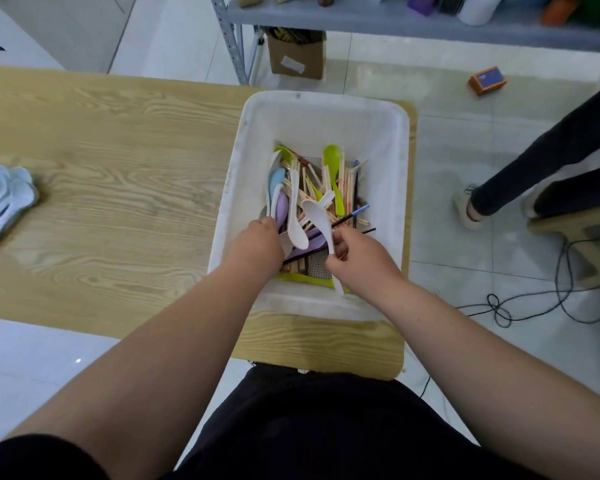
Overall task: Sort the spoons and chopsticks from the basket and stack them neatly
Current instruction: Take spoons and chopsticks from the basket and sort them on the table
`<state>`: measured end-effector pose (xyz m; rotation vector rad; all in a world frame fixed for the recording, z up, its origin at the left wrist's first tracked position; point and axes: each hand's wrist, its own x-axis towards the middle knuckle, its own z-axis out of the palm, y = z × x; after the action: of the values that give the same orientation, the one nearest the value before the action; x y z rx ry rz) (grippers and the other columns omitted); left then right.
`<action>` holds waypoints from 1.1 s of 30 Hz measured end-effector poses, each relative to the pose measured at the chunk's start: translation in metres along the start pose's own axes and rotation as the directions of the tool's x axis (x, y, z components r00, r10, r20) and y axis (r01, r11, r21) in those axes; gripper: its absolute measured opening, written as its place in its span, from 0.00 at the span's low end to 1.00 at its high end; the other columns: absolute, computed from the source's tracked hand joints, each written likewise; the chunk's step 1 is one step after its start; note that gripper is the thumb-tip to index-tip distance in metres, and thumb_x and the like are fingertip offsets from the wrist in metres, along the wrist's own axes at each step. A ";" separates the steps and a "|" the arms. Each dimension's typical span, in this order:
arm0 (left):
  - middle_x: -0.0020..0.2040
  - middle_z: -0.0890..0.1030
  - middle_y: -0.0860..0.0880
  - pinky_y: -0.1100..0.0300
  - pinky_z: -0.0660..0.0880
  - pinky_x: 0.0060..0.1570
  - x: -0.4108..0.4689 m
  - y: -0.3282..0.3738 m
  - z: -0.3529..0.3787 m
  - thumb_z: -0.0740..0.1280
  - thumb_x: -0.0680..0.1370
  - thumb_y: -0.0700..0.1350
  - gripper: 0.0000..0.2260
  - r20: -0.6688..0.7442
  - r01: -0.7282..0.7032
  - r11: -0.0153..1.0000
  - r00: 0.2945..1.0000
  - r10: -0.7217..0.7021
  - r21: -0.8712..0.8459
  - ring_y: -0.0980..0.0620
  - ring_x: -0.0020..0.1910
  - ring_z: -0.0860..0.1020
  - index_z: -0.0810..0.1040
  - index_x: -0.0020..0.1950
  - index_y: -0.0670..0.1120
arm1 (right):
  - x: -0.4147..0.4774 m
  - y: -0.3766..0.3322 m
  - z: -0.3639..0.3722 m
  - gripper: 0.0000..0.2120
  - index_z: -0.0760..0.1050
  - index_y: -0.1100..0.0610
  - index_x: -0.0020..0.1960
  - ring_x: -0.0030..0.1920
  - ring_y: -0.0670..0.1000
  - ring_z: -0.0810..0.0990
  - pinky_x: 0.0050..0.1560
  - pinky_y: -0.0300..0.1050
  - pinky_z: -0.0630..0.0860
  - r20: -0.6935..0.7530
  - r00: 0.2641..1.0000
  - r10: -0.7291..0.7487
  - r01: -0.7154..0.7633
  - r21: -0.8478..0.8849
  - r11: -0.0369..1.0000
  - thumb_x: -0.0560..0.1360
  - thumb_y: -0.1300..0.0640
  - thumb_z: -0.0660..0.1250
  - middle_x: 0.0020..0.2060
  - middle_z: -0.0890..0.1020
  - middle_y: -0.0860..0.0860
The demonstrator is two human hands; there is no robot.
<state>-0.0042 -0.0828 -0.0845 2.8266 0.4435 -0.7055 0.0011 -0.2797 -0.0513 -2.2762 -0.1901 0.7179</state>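
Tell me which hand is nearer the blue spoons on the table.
Left. The left hand, holding a spoon bunch, is at the left side of the basket; the right hand, pinching a white spoon, is further right. The blue spoons lie far to their left.

The counter (pixel 118 150) is a light wood-grain top with rounded corners at its right end, standing on a pale tiled floor (pixel 465 140). A white plastic basket (pixel 326 102) sits directly on it at the right end, its right rim just inside the counter's right edge and its near rim short of the front edge. Far to the left, well apart from the basket, a stack of pale blue spoons (pixel 4 202) lies on the wood, partly cut off by the frame.
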 end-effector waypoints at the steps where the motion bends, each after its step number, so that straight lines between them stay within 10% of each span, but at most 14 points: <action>1: 0.59 0.73 0.41 0.51 0.71 0.50 0.000 -0.001 0.002 0.66 0.79 0.48 0.18 -0.002 -0.023 1.000 1.000 0.023 0.009 0.39 0.57 0.77 0.68 0.63 0.41 | 0.000 0.000 0.000 0.07 0.74 0.49 0.53 0.42 0.50 0.78 0.46 0.51 0.78 -0.007 1.000 0.006 -0.006 0.013 1.000 0.76 0.56 0.65 0.40 0.79 0.46; 7: 0.59 0.75 0.40 0.50 0.72 0.51 -0.002 0.002 -0.008 0.64 0.79 0.45 0.12 0.030 -0.031 0.999 0.999 0.030 0.011 0.39 0.55 0.77 0.71 0.60 0.41 | -0.003 -0.002 -0.004 0.06 0.74 0.49 0.51 0.40 0.50 0.78 0.41 0.47 0.74 -0.015 1.000 0.019 -0.018 0.062 0.998 0.76 0.57 0.64 0.39 0.79 0.47; 11: 0.49 0.78 0.43 0.54 0.68 0.38 -0.009 -0.003 -0.026 0.61 0.79 0.39 0.03 -0.033 0.019 0.957 0.999 -0.030 -0.290 0.42 0.44 0.75 0.69 0.51 0.44 | 0.000 -0.005 -0.008 0.08 0.75 0.47 0.53 0.42 0.52 0.80 0.44 0.49 0.77 -0.060 0.998 0.006 0.001 0.110 0.994 0.77 0.57 0.64 0.42 0.81 0.49; 19: 0.48 0.79 0.50 0.48 0.83 0.46 -0.053 -0.023 -0.060 0.64 0.81 0.43 0.03 -0.048 -0.001 0.558 0.996 -0.070 -0.830 0.50 0.37 0.85 0.76 0.53 0.48 | 0.010 -0.024 -0.012 0.05 0.76 0.48 0.46 0.41 0.45 0.77 0.38 0.41 0.69 -0.148 0.981 -0.122 0.141 0.124 0.982 0.81 0.51 0.64 0.42 0.78 0.47; 31: 0.49 0.80 0.40 0.47 0.82 0.50 -0.038 -0.008 -0.064 0.63 0.82 0.43 0.08 0.213 0.197 0.141 0.971 0.110 -0.970 0.43 0.43 0.82 0.78 0.57 0.41 | -0.008 -0.025 0.006 0.03 0.74 0.50 0.53 0.33 0.45 0.82 0.42 0.47 0.78 0.049 0.998 0.046 -0.058 0.274 0.960 0.83 0.53 0.62 0.41 0.86 0.44; 33: 0.50 0.80 0.42 0.45 0.81 0.52 -0.021 -0.002 -0.061 0.61 0.82 0.41 0.09 0.135 0.118 0.251 0.989 0.053 -0.961 0.45 0.42 0.83 0.79 0.59 0.42 | -0.010 -0.016 0.004 0.04 0.75 0.50 0.53 0.33 0.47 0.82 0.45 0.53 0.81 0.015 0.995 0.103 -0.101 0.361 0.927 0.83 0.53 0.61 0.41 0.86 0.44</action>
<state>0.0030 -0.0703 -0.0216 1.5188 0.6243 -0.3717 -0.0084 -0.2692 -0.0382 -1.9435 0.0616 0.7353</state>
